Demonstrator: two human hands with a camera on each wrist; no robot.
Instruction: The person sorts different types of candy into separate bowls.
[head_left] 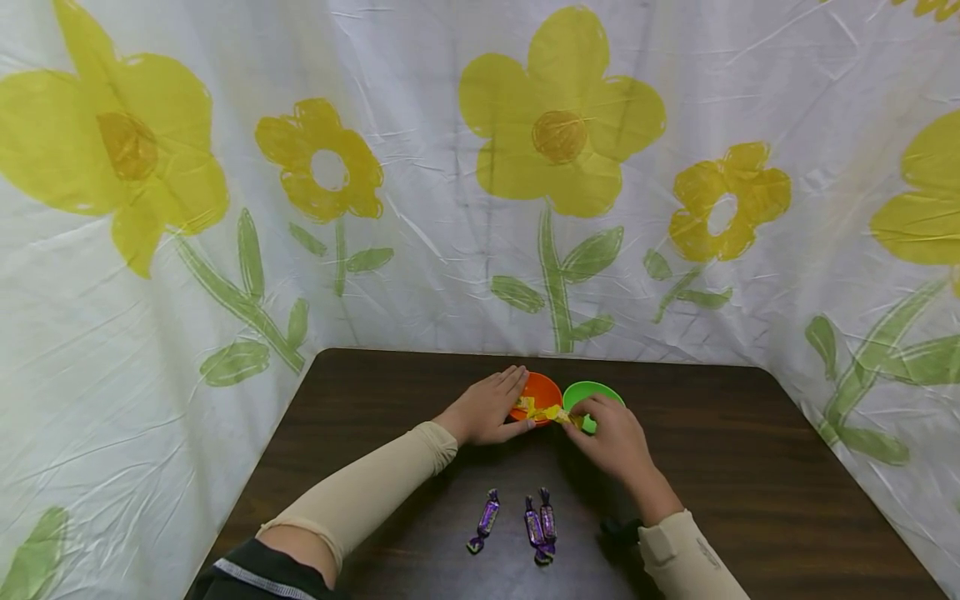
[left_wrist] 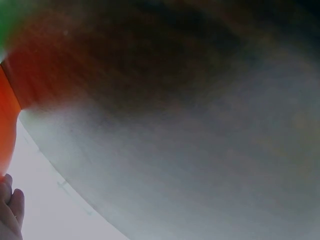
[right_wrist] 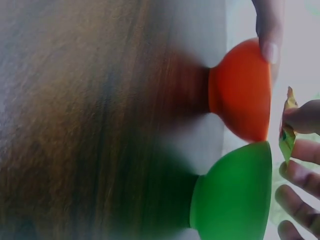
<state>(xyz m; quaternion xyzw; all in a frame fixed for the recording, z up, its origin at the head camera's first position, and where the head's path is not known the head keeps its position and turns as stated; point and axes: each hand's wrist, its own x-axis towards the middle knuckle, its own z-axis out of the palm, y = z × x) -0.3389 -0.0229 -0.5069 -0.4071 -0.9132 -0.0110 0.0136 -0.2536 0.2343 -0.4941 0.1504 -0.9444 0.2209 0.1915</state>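
Note:
My left hand grips the orange bowl at its left side, fingers along the far part and thumb on the near rim. In the right wrist view that thumb presses on the bowl's edge. Between the thumb and fingers of my right hand is a yellow-wrapped candy, pinched just above the rims where the two bowls meet. More yellow wrapper shows inside the orange bowl. Beside it, to the right, stands a green bowl, partly hidden behind my right hand.
Nearer on the dark wooden table lie purple-wrapped candies: one on the left and two side by side to its right. Behind the table's far edge hangs a white curtain with painted yellow flowers.

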